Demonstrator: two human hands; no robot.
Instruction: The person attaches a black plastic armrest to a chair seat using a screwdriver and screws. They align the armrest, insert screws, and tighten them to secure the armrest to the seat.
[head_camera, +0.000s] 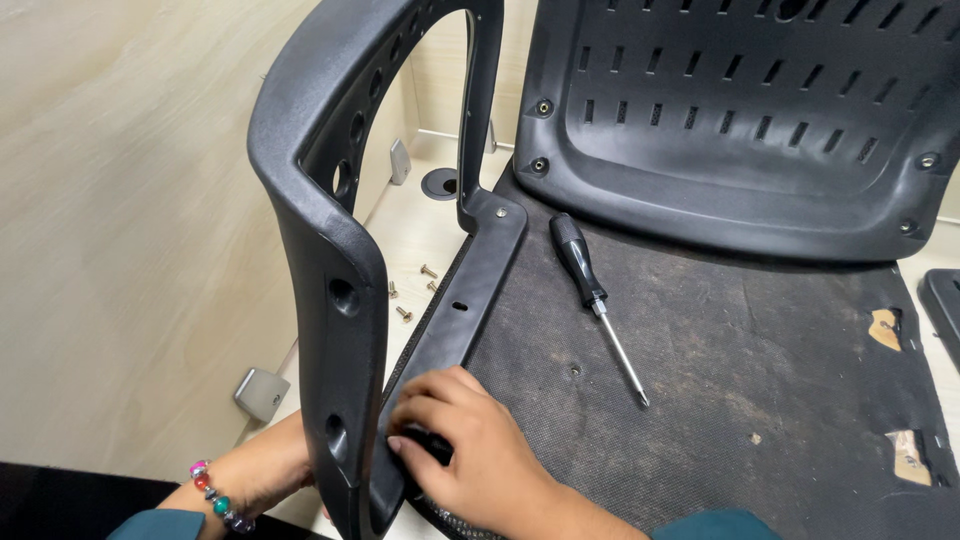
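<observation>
A black plastic chair armrest (330, 230) stands upright on the underside of a chair seat (740, 370). Its flat mounting plate (470, 290) lies along the seat's left edge. My right hand (470, 450) presses on the near end of that plate, fingers curled. My left hand (265, 475), with a beaded bracelet on the wrist, reaches behind the armrest's near upright and is mostly hidden. A black-handled screwdriver (597, 300) lies loose on the seat fabric to the right of the plate.
Several brass screws (415, 290) lie on the light wooden surface left of the seat. A slotted black plastic shell (740, 120) covers the far part of the seat. A wooden panel (130, 230) rises on the left with metal brackets (262, 392).
</observation>
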